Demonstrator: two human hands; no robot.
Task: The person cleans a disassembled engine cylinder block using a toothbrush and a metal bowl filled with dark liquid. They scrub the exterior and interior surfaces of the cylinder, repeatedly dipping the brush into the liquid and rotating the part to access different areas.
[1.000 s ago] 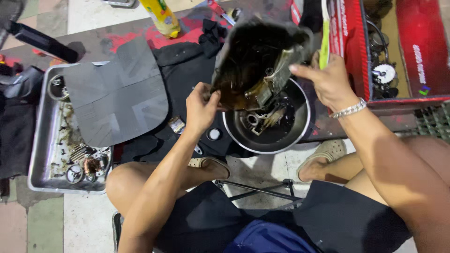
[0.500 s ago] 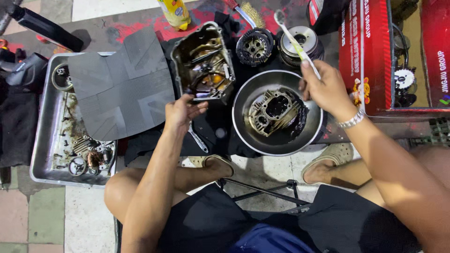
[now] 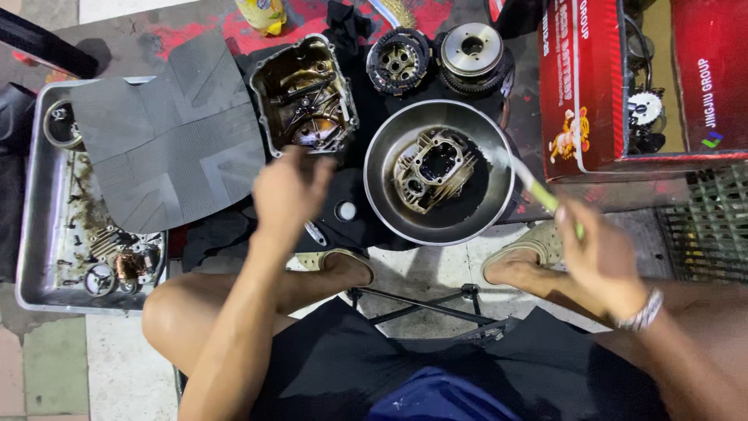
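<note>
My left hand point(image 3: 287, 195) hovers blurred and empty, fingers loosely spread, just below an oily engine cover point(image 3: 304, 95) that lies open side up on a black cloth point(image 3: 351, 195). My right hand point(image 3: 600, 257) is shut on a green and white toothbrush point(image 3: 538, 191), whose head points toward a round metal bowl point(image 3: 499, 168). A greasy cylinder head point(image 3: 432, 168) sits in dark oil inside that bowl.
A clutch assembly point(image 3: 399, 58) and a rotor point(image 3: 471, 48) stand behind the bowl. A metal tray point(image 3: 35, 234) at the left holds small parts under a grey rubber mat point(image 3: 167, 132). A red cardboard box point(image 3: 580, 86) of parts stands at the right. A yellow bottle point(image 3: 261, 14) is at the back.
The engine cover was lowered from over the bowl onto the cloth. My left hand has let go of it and drawn back. My right hand pulled the toothbrush down and toward me.
</note>
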